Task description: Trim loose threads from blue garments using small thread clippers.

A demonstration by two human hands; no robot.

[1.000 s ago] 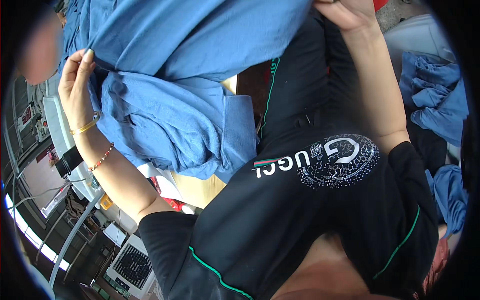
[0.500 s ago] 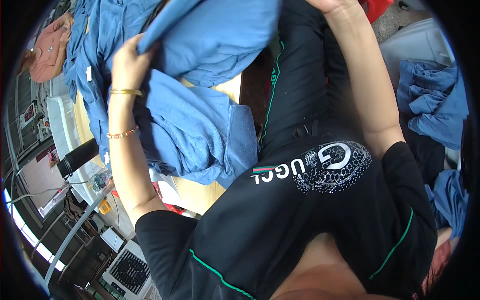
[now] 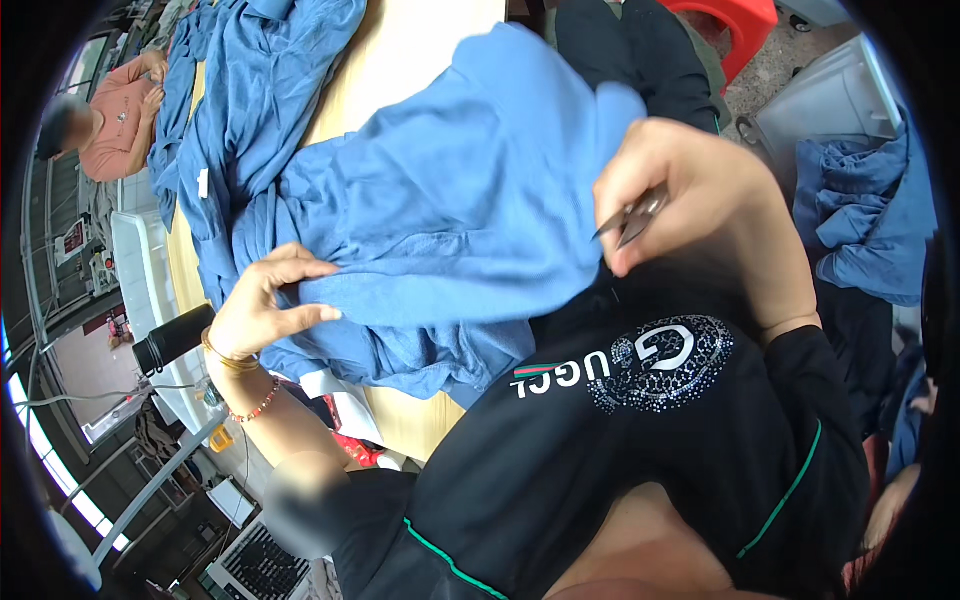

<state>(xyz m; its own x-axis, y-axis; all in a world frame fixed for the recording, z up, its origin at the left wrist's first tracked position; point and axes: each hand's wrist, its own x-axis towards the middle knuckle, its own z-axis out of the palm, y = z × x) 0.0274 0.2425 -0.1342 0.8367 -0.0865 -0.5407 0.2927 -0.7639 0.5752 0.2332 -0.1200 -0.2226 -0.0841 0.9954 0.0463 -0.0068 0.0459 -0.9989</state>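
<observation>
Nearest, right of centre, the right hand (image 3: 690,185) was closed around a pair of small, dark metal snips (image 3: 648,208), blades parted and pointing down-left, just beside the cloth. Left of centre, the left hand (image 3: 275,305) had its thumb and forefinger apart at the cloth's lower left edge; whether its hidden fingers pinched the cloth, I could not tell.

Between them, across the centre, the plain blue, soft-looking fabric piece (image 3: 440,220) lay rumpled over more blue cloth. It looked light and limp, neither fragile nor slippery, and likely to sag or fold unless held at two points. Its long lower edge seemed the best hold, one grip near each end, with fingers clear of the blades.

Beyond, the pale wood-coloured worktop (image 3: 425,40) showed at the top centre, and a crumpled blue cloth heap (image 3: 270,65) filled the upper left.
</observation>
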